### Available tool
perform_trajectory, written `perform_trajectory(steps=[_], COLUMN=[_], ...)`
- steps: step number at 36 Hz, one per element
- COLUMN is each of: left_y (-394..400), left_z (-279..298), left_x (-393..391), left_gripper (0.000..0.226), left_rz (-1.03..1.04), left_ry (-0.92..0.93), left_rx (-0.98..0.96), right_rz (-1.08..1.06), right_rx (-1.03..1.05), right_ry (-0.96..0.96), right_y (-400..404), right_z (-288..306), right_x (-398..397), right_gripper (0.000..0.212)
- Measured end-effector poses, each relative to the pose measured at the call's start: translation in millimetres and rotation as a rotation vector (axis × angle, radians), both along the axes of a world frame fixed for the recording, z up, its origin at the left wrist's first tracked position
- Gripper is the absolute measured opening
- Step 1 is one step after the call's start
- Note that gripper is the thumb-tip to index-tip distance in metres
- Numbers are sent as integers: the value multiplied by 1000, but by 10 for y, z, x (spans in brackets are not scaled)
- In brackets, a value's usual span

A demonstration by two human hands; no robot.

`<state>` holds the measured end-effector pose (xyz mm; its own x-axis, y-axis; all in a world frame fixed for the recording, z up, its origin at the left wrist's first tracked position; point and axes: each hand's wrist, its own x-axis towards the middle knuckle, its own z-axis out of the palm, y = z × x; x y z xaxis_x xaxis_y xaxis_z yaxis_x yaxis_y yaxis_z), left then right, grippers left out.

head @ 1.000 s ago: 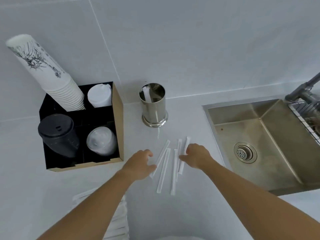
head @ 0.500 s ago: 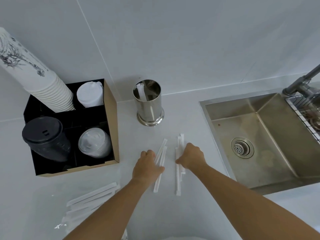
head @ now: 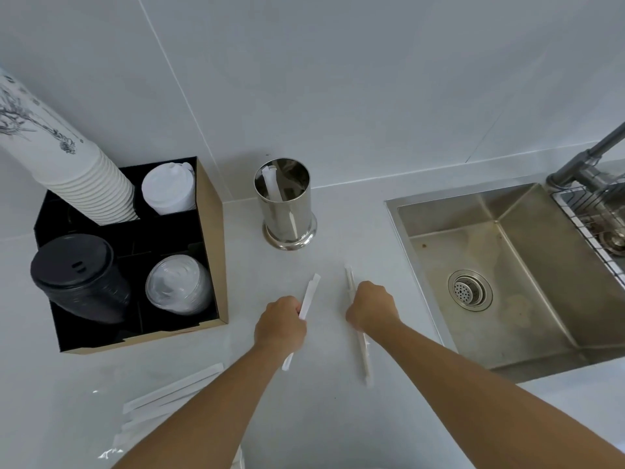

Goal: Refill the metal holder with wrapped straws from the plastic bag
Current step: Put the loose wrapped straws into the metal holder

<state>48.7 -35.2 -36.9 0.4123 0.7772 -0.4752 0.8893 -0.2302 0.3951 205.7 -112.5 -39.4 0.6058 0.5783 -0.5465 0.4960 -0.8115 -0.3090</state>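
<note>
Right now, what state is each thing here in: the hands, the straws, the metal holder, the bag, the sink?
Left hand: closed on wrapped straws.
Right hand: closed on more straws.
Metal holder: upright, nearly empty, one straw inside.
Plastic bag: flat on the counter, straws still inside.
Sink: no water, drain unplugged.

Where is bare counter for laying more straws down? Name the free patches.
Free: the counter between the metal holder and the sink, and the strip before the sink's near edge. Crowded: between the hands, left and right, and near the plastic bag below the cup organizer.
</note>
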Motion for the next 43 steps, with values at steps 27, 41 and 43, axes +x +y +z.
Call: perform_trajectory(steps=[27,41,43], left_y=[144,121,114], left_z=[143,418,460], left_x=[-110,-322,-340], left_gripper=[33,15,16], left_rz=[-28,4,23], left_ry=[-112,-250,-282], left_rx=[-56,-40,-32], right_rz=[-35,-38,-41], right_rx=[136,272,305], right_ry=[151,248,270], right_y=[-38,-82,-72], right_z=[342,658,723], right_x=[297,280,260], right_gripper=[14,14,13])
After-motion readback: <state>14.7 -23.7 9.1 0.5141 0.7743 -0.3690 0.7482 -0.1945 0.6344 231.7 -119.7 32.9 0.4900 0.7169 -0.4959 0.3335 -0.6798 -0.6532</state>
